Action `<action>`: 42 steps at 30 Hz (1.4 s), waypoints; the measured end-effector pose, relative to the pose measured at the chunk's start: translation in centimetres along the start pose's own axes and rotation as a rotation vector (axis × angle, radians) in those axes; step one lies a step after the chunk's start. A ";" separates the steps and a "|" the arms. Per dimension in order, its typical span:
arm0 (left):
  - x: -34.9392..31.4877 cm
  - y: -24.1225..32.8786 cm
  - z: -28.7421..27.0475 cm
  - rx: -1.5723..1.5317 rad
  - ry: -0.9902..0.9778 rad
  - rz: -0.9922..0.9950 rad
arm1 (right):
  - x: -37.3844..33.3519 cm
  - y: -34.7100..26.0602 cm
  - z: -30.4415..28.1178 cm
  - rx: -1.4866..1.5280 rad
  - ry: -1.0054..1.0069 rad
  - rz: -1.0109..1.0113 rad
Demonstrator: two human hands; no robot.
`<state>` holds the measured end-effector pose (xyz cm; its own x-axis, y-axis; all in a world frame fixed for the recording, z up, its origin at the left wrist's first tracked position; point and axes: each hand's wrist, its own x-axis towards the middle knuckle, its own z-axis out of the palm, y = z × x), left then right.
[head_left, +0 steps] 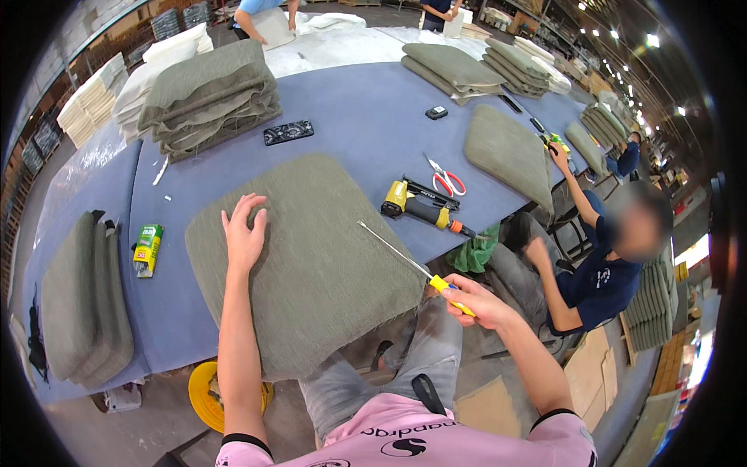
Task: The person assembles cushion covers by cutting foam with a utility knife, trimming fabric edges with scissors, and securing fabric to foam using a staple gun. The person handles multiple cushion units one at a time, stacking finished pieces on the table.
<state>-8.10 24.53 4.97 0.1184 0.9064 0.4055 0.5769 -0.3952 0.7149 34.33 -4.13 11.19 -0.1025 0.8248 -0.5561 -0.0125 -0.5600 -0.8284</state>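
Observation:
A grey-green fabric-covered seat pad (311, 257) with frayed cloth along its near edge lies on the blue table in front of me, its near corner over my lap. On its left part rests my left hand (245, 233), fingers apart and slightly bent, holding nothing. My right hand (478, 302) is closed round the yellow handle of a screwdriver (438, 282). The long thin shaft points up and left over the pad; I cannot tell whether its tip touches the fabric. Beyond the pad's right side lies a yellow and black staple gun (420, 204), with red-handled scissors (447, 180) just behind it.
Stacked covered pads stand at the far left (210, 101) and far right (451, 66); others lean at the left (85, 303). A patterned phone (288, 132) and a green-yellow box (148, 251) lie on the table (366, 101). A co-worker (599, 265) sits at right.

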 end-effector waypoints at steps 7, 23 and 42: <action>-0.8 1.6 -0.2 -2.152 -0.151 -0.190 | -0.6 -1.7 0.3 -0.104 0.048 0.007; -3.8 7.0 3.0 0.017 -0.404 0.385 | -1.1 -7.2 0.5 -0.189 -0.028 0.212; -3.3 7.1 4.7 0.189 -0.346 0.385 | 4.5 3.8 -1.9 -1.557 0.544 -0.509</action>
<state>-0.58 19.41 5.99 0.5901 0.7102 0.3839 0.5706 -0.7033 0.4240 35.70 -2.39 5.42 -0.0687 0.9947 0.0769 0.9975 0.0699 -0.0138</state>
